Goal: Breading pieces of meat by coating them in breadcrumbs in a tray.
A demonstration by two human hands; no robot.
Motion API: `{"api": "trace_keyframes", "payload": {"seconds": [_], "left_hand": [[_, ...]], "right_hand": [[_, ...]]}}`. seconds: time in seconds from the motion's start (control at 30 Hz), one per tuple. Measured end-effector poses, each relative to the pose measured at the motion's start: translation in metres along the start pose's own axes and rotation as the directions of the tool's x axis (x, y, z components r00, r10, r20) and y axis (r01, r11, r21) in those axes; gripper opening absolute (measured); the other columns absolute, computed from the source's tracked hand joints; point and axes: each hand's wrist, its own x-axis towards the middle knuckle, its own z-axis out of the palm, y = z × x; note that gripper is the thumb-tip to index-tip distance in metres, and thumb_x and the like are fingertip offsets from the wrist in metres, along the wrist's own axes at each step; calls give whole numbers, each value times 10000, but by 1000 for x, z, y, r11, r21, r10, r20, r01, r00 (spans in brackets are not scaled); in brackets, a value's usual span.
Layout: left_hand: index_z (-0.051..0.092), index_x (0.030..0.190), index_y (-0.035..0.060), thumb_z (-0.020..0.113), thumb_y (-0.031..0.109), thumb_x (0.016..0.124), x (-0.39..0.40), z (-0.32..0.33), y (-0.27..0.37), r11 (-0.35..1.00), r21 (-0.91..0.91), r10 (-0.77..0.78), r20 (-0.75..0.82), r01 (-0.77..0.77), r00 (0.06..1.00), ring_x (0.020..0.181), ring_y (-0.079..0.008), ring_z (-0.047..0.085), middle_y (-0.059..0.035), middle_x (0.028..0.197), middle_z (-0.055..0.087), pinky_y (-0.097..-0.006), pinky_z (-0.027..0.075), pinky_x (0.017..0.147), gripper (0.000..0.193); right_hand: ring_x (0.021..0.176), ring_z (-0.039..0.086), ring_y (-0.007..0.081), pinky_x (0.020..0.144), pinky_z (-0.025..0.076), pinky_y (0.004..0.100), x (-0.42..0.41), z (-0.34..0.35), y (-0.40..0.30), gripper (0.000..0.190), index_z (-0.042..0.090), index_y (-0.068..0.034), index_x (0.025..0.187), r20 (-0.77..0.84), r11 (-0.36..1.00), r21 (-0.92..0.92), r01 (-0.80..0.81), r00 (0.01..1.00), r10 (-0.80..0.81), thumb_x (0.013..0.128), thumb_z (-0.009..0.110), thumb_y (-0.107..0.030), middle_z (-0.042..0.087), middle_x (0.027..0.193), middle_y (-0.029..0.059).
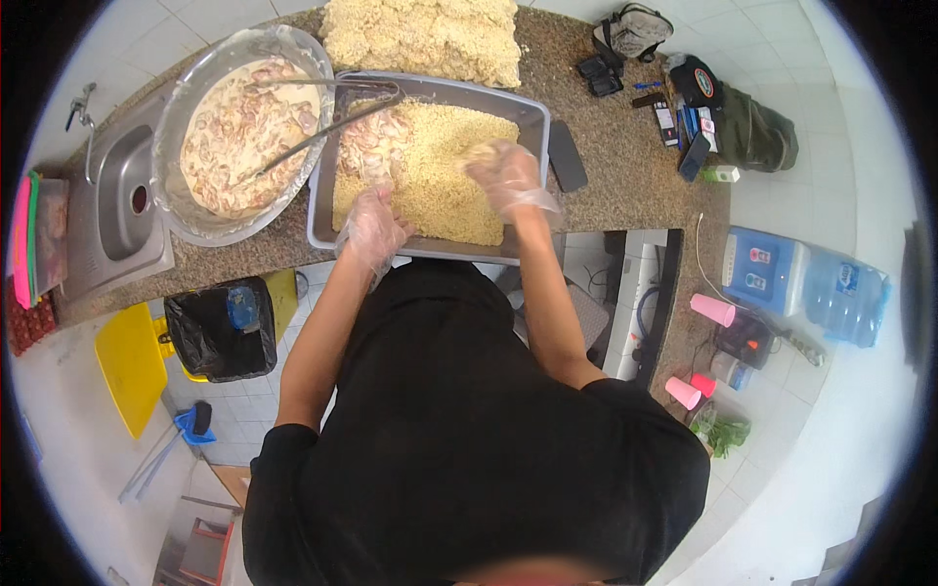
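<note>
A grey plastic tub (432, 253) in front of me holds a layer of pale yellow crumbs (454, 205). Batter-wet pieces of raw meat (374, 143) are heaped on the crumbs at the tub's left side. My left hand (376, 225), in a clear plastic glove, is at the near left rim, just below the heap. Its fingers are apart and nothing shows in them. At the tub's right side, my gloved right hand (509, 179) grips a crumb-coated piece (481, 154), partly hidden by the fingers. Metal tongs (330, 130) lie across the tub and the neighbouring bowl.
A large bowl (165, 187) of battered meat stands left, by a steel sink (126, 198). Crumb-coated pieces (425, 36) are piled behind the tub. A dark phone (568, 156) lies right of it. Below the counter is an open yellow bin (132, 370) with a black liner.
</note>
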Motion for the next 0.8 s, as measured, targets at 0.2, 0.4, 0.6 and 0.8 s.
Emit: {"api": "trace_keyframes", "payload": {"seconds": [0.2, 0.4, 0.6, 0.8], "left_hand": [[-29, 1466, 26, 414, 282, 889, -9, 32, -3, 984, 170, -66, 92, 50, 994, 1411, -397, 37, -235, 1525, -59, -560, 23, 1114, 771], [174, 1410, -16, 434, 278, 875, 38, 39, -33, 924, 351, -155, -24, 154, 988, 1314, -393, 326, -232, 1477, 222, -606, 207, 1074, 663], [415, 1222, -9, 445, 294, 886, 72, 28, -48, 982, 189, -78, 308, 19, 948, 1175, -315, 459, -180, 1294, 475, -577, 346, 978, 454], [257, 1379, 13, 430, 252, 909, -2, 26, 1, 941, 340, -23, 44, 6, 999, 1256, -377, 390, -219, 1389, 368, -567, 245, 1062, 555]], "right_hand": [[991, 597, 389, 893, 451, 454, 5, 23, 32, 440, 601, 12, 1081, -34, 970, -170, -175, 985, 171, 856, 542, -361, 618, 1058, 262], [1100, 536, 393, 928, 418, 445, -25, 106, 97, 501, 520, -7, 1225, 167, 951, -263, -162, 963, 210, 912, 414, -383, 549, 1181, 289], [1108, 536, 368, 884, 424, 415, -7, 85, 74, 483, 559, 61, 1109, 231, 646, 620, -446, 890, 393, 904, 501, -373, 600, 1127, 220], [1125, 517, 403, 950, 398, 430, -26, 16, 27, 461, 572, 25, 1112, 135, 956, -60, -287, 947, 292, 929, 389, -357, 541, 1199, 275]]}}
